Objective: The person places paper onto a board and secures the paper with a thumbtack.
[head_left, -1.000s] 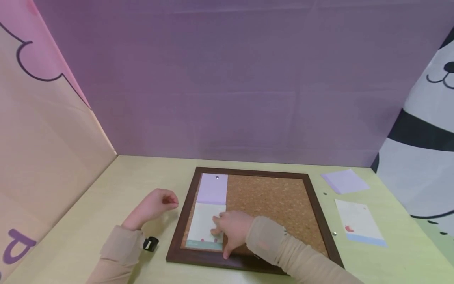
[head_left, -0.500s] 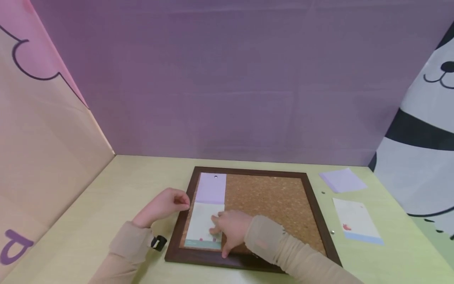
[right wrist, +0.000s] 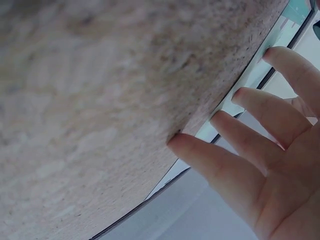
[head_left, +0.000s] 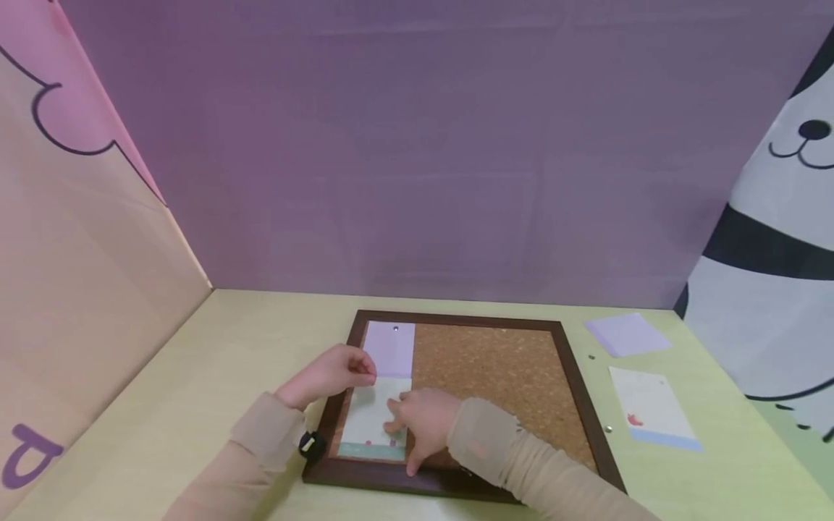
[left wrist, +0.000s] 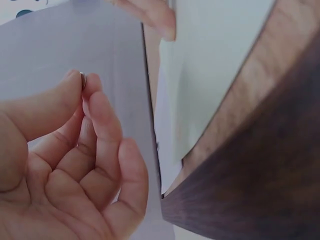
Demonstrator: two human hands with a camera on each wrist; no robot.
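Observation:
My left hand (head_left: 334, 375) pinches a small silver thumbtack (left wrist: 83, 80) between thumb and forefinger, over the top left part of a white note sheet (head_left: 366, 420). That sheet has a green band along its bottom and lies on the left side of a framed cork board (head_left: 495, 383). With fingers spread, my right hand (head_left: 430, 420) presses on the sheet's right side; its fingertips (right wrist: 240, 94) rest along the paper's edge. Just above lies a purple sheet (head_left: 389, 351), with a silver thumbtack (head_left: 395, 328) near its top edge.
Right of the board, a second purple sheet (head_left: 628, 334) and a white sheet with a blue band (head_left: 654, 405) lie on the table (head_left: 260, 325). Two loose thumbtacks are there too, one (head_left: 591, 357) farther back and one (head_left: 609, 429) by the dark wooden frame (head_left: 580, 405).
My left hand has moved right, from beside the board to over the white sheet, with the thumbtack between its fingers. The right hand stays where it was on the sheet.

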